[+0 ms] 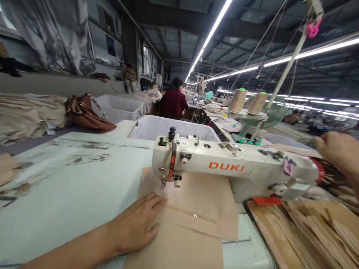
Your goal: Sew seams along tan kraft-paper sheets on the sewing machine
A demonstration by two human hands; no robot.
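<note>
My left hand (140,220) lies flat on a tan fabric panel (190,250), fingers stretched forward just short of the presser foot. The panel has a slit-like seam line and a small shiny spot. It passes beneath the head of a cream sewing machine (193,157) marked DUKI in orange. At the right edge my right hand (336,149) is raised above and beside the red handwheel (319,170), apart from it as far as I can see. That hand is blurred, and its fingers cannot be made out clearly.
A wooden board with tan strips (305,228) lies right of the machine. Two thread cones (238,100) stand behind it. White plastic bins (174,127) are beyond the table. A brown leather bag (86,114) and stacked fabric (28,112) lie left. A person in dark red (172,101) sits ahead.
</note>
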